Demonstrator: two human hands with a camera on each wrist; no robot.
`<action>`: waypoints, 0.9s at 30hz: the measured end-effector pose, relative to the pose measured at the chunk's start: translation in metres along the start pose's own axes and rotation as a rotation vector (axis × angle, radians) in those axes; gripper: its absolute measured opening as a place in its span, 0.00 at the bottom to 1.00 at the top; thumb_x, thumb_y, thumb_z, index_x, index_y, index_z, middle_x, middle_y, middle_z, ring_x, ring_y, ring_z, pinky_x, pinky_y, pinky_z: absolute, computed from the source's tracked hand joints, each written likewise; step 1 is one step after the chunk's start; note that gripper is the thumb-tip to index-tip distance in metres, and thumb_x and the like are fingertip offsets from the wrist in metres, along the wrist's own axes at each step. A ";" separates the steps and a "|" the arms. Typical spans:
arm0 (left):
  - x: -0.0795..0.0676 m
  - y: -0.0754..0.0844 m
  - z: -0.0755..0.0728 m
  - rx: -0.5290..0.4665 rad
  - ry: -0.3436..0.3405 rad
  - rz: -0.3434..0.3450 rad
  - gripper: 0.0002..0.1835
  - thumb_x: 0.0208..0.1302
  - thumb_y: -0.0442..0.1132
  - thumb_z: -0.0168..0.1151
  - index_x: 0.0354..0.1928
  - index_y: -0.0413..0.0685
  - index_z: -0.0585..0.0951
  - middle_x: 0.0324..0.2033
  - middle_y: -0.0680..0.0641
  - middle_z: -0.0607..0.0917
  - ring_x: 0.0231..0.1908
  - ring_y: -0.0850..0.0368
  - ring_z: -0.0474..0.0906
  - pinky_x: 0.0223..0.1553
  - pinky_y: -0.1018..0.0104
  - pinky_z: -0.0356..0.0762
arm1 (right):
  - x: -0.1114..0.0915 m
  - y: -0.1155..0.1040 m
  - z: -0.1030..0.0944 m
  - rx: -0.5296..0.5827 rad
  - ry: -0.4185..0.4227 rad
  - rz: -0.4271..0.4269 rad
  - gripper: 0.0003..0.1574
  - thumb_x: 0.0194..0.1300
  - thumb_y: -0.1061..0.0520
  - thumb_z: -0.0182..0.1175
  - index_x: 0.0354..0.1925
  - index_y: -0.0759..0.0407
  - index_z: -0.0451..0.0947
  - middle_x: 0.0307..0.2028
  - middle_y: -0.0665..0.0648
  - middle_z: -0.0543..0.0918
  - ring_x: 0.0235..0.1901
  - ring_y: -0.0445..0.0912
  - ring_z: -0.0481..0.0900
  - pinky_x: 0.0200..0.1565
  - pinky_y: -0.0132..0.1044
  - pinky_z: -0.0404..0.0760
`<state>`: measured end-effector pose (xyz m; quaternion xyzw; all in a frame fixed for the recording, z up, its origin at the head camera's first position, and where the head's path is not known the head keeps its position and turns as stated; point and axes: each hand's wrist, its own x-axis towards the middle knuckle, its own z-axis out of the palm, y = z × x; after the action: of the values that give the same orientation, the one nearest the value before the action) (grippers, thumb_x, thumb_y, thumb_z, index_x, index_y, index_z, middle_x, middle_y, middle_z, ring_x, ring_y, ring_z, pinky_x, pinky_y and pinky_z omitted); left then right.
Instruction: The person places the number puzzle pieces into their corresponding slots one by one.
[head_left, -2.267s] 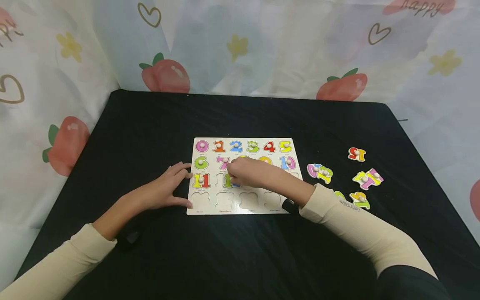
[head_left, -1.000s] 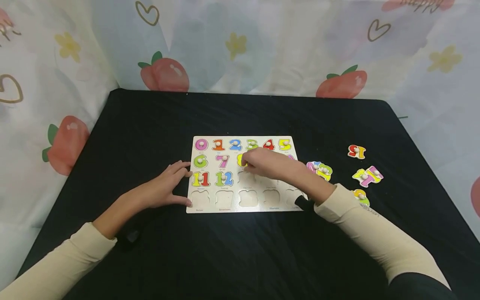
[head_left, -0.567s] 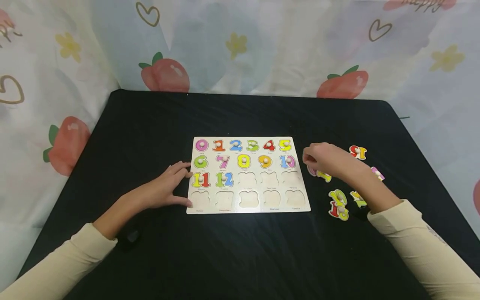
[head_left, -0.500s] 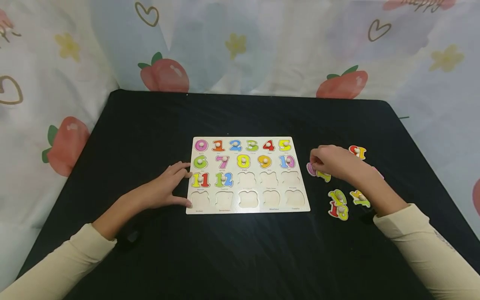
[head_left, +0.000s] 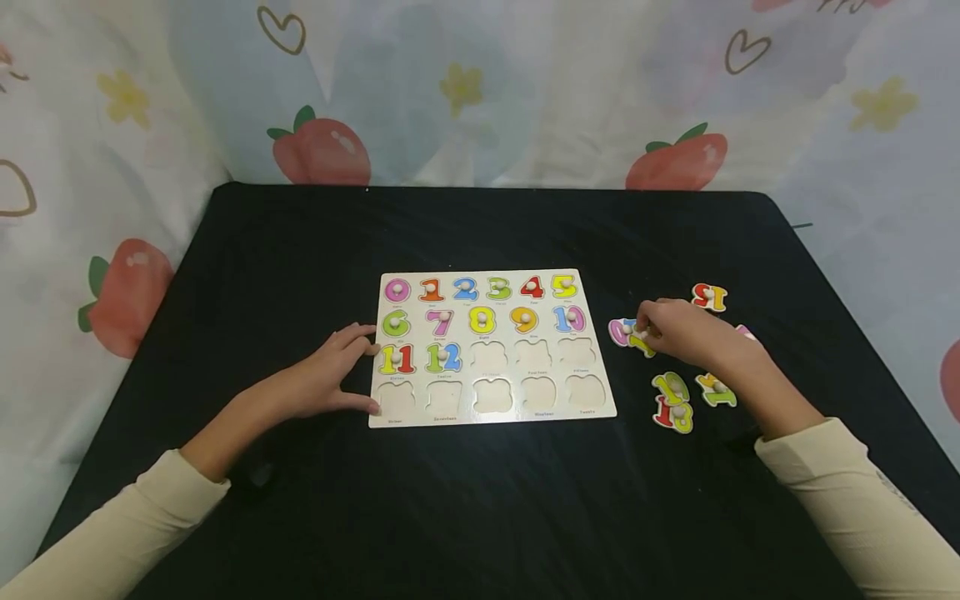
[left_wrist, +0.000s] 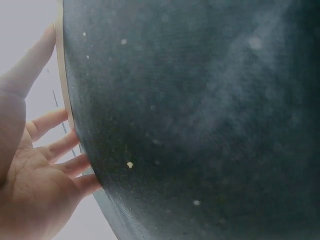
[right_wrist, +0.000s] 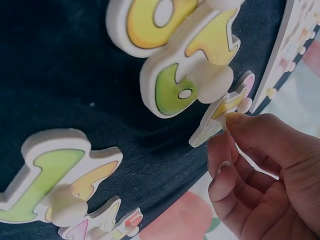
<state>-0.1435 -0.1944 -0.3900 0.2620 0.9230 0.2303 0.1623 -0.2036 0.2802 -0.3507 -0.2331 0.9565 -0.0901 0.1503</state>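
Observation:
The pale wooden number puzzle board (head_left: 492,423) lies on the black table, with 0 to 12 seated and its remaining recesses bare. My left hand (head_left: 318,379) rests at the board's left edge, fingers spread and thumb apart; the left wrist view shows the fingertips against the board's edge (left_wrist: 63,65). Right of the board, my right hand (head_left: 678,333) pinches at a yellow-and-green number piece (head_left: 639,345), thumb against index finger. Its knob is hidden by the fingertips. A pink-and-blue piece (head_left: 619,332) lies against it on the left.
Loose number pieces lie around the right hand: a red-and-yellow 15 (head_left: 708,297) behind it, a yellow-and-green piece (head_left: 716,390) in front, and two overlapping pieces (head_left: 672,402) nearer. A pink piece (head_left: 745,332) is partly covered by the wrist. A printed curtain (head_left: 510,100) stands behind the table.
The 12 piece has gone into its recess. My right hand has left the board and moved right to the loose pieces, then slightly further right and down. The left hand stays at the board's edge.

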 end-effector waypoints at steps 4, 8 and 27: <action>0.000 0.000 0.001 -0.003 0.003 -0.001 0.43 0.46 0.57 0.73 0.58 0.39 0.67 0.68 0.37 0.55 0.68 0.37 0.44 0.62 0.40 0.53 | 0.000 0.001 -0.001 0.001 -0.015 -0.010 0.05 0.57 0.69 0.58 0.35 0.69 0.74 0.28 0.56 0.75 0.26 0.46 0.71 0.29 0.41 0.74; 0.000 0.000 0.001 0.002 -0.001 -0.007 0.44 0.46 0.58 0.73 0.59 0.39 0.67 0.68 0.37 0.55 0.68 0.37 0.44 0.62 0.40 0.52 | 0.001 0.000 -0.001 0.002 -0.019 -0.012 0.05 0.57 0.69 0.57 0.34 0.70 0.74 0.28 0.56 0.75 0.26 0.46 0.70 0.29 0.41 0.73; 0.001 0.001 0.001 0.017 0.007 -0.022 0.45 0.44 0.57 0.74 0.60 0.39 0.67 0.68 0.37 0.55 0.68 0.38 0.45 0.62 0.40 0.54 | 0.003 -0.032 -0.012 0.003 -0.031 -0.032 0.03 0.58 0.64 0.58 0.28 0.63 0.75 0.19 0.50 0.69 0.20 0.43 0.66 0.24 0.37 0.66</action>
<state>-0.1433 -0.1930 -0.3906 0.2522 0.9283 0.2217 0.1595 -0.1965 0.2517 -0.3320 -0.2497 0.9501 -0.0904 0.1639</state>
